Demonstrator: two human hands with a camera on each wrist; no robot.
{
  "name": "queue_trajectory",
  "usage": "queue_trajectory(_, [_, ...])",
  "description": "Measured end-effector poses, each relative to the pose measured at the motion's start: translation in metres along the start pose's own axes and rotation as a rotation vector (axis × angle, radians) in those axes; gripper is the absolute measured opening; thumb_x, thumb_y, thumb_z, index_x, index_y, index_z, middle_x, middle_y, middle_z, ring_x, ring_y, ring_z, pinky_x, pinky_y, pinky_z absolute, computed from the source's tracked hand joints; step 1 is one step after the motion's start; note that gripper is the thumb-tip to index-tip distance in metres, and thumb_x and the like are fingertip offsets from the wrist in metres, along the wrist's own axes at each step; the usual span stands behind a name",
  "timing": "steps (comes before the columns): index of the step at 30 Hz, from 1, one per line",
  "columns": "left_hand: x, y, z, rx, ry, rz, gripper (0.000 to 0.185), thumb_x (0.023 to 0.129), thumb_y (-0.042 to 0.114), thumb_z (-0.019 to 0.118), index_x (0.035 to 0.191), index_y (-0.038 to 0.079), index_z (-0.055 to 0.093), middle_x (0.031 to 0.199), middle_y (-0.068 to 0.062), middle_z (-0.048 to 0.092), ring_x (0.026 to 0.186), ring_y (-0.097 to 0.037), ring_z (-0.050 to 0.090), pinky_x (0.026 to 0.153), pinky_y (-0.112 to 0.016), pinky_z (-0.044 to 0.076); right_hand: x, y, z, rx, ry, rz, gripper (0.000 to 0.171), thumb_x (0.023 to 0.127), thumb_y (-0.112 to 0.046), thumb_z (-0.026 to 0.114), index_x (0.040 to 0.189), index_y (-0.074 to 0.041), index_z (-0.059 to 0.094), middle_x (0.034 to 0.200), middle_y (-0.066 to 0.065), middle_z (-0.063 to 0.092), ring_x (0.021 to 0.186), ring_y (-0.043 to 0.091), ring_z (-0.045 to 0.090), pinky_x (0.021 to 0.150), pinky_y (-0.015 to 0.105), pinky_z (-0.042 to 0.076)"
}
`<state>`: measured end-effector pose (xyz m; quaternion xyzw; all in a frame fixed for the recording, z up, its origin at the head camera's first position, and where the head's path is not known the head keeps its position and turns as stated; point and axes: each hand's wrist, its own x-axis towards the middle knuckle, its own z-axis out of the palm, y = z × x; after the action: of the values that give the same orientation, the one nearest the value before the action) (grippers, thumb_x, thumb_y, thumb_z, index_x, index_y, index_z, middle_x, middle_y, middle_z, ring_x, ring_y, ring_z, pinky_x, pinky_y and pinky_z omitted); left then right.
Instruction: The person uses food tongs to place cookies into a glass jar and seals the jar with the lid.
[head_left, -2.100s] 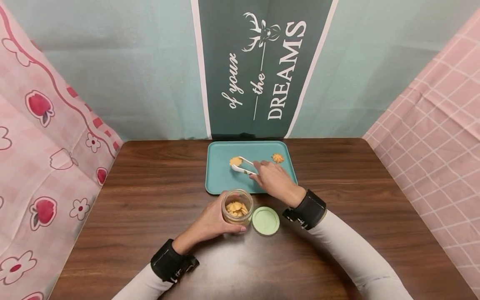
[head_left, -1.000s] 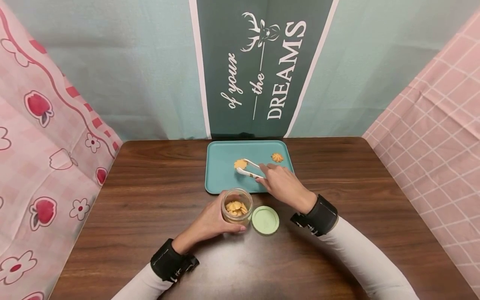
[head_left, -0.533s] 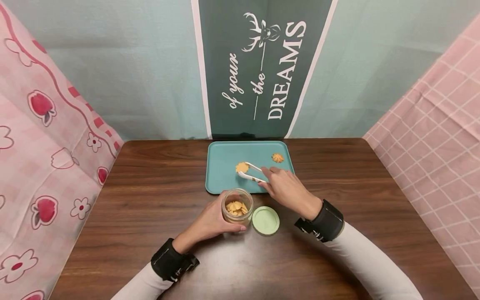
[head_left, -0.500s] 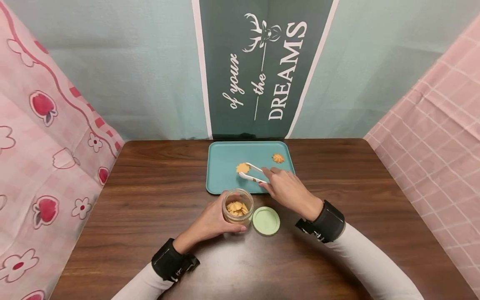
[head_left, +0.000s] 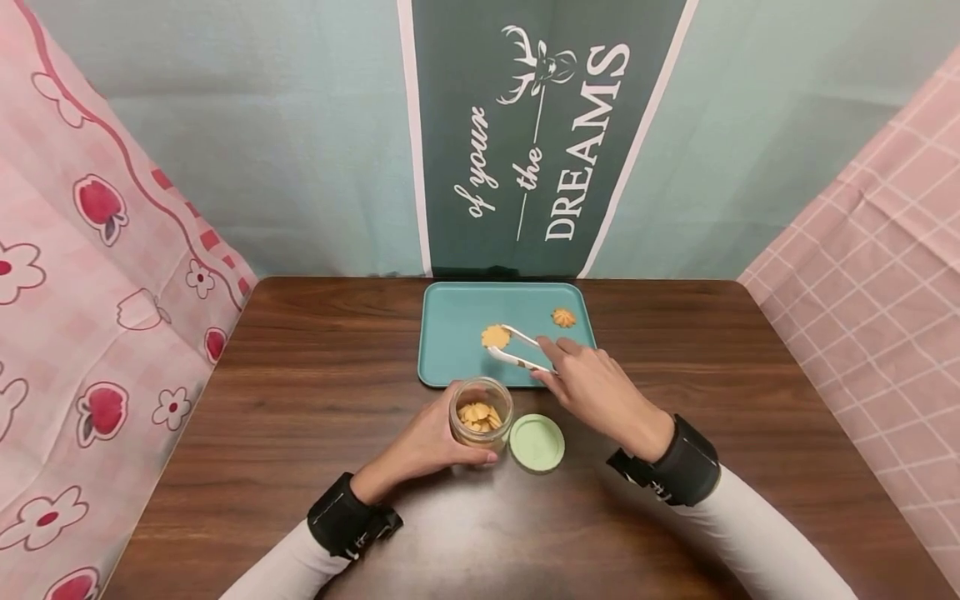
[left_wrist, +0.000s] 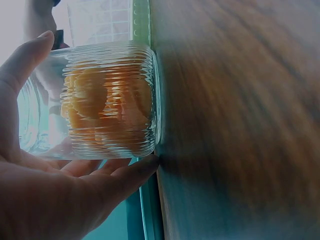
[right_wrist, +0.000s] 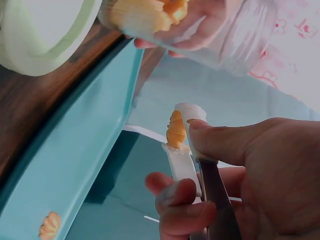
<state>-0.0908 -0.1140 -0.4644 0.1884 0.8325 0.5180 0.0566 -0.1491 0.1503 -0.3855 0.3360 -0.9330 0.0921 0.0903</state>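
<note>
My left hand (head_left: 427, 437) curls round a clear ribbed glass jar (left_wrist: 107, 100) standing upright on the table, with its mouth uncovered. Several golden cookies (head_left: 478, 416) lie in its lower part. In my right hand (head_left: 600, 392) is a pair of tongs (right_wrist: 192, 150) with white tips, gripped between thumb and fingers. The tips pinch one flower-shaped cookie (head_left: 495, 337) above the teal tray (head_left: 450, 358), behind the jar's rim. Another cookie (head_left: 563, 317) rests on the tray near its right end.
A pale green lid (head_left: 537, 443) lies on the wooden table (head_left: 315, 350) just right of the jar. The tray sits close to the table's back edge, below a hanging cloth (head_left: 322, 150). Patterned pink cloths flank both sides.
My right hand has drawn rightward and toward me, carrying the tongs and the pinched cookie over the tray. The left hand stays on the jar. The head view has shifted slightly.
</note>
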Motion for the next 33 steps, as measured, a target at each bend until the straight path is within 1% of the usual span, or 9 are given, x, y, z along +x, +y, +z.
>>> queue_trajectory(6, [-0.001,0.0,0.0,0.0,0.002,-0.009,0.092,0.071,0.037,0.1,0.147,0.015,0.052,0.136,-0.001,0.067,0.124,-0.019,0.062,0.108,-0.047,0.048,-0.008,-0.006,-0.007,0.0,0.006,-0.015,0.05,0.1,-0.025,0.076,0.14,0.001,0.061,0.092,0.01,0.064,0.055,0.012,0.049,0.046,0.028,0.04])
queue_trajectory(10, [-0.001,0.0,0.0,0.004,0.0,-0.013,0.092,0.071,0.038,0.099,0.146,0.015,0.053,0.136,0.0,0.066,0.124,-0.018,0.062,0.108,-0.046,0.048,-0.014,-0.01,-0.011,0.026,0.015,-0.016,0.049,0.1,-0.025,0.076,0.14,0.001,0.062,0.092,0.01,0.065,0.056,0.01,0.05,0.048,0.026,0.041])
queue_trajectory(14, [-0.002,0.0,0.0,0.0,-0.001,-0.011,0.091,0.071,0.038,0.099,0.146,0.015,0.053,0.136,0.001,0.066,0.124,-0.018,0.062,0.108,-0.046,0.048,-0.019,-0.016,-0.016,0.038,0.036,-0.027,0.049,0.099,-0.025,0.077,0.139,0.0,0.064,0.091,0.009,0.065,0.055,0.008,0.048,0.049,0.025,0.04])
queue_trajectory(18, [-0.003,-0.001,0.0,-0.002,0.002,-0.006,0.091,0.071,0.037,0.1,0.146,0.017,0.052,0.136,0.002,0.066,0.124,-0.017,0.062,0.108,-0.046,0.048,-0.024,-0.02,-0.017,0.027,0.074,-0.055,0.048,0.099,-0.025,0.078,0.138,-0.001,0.064,0.089,0.007,0.064,0.054,0.007,0.046,0.048,0.024,0.04])
queue_trajectory(26, [-0.002,-0.001,0.002,0.002,-0.001,-0.028,0.091,0.07,0.036,0.1,0.145,0.019,0.053,0.137,0.005,0.065,0.124,-0.014,0.062,0.109,-0.044,0.048,-0.03,-0.021,-0.019,0.013,0.131,-0.098,0.049,0.097,-0.024,0.079,0.137,0.0,0.064,0.088,0.005,0.062,0.053,0.01,0.049,0.047,0.026,0.042])
queue_trajectory(33, [-0.001,0.0,0.001,0.013,0.008,-0.017,0.093,0.07,0.038,0.1,0.147,0.017,0.052,0.136,0.002,0.067,0.123,-0.017,0.063,0.106,-0.046,0.049,-0.033,-0.022,-0.024,0.022,0.134,-0.118,0.052,0.097,-0.026,0.079,0.139,0.0,0.063,0.092,0.006,0.064,0.053,0.008,0.051,0.048,0.025,0.042])
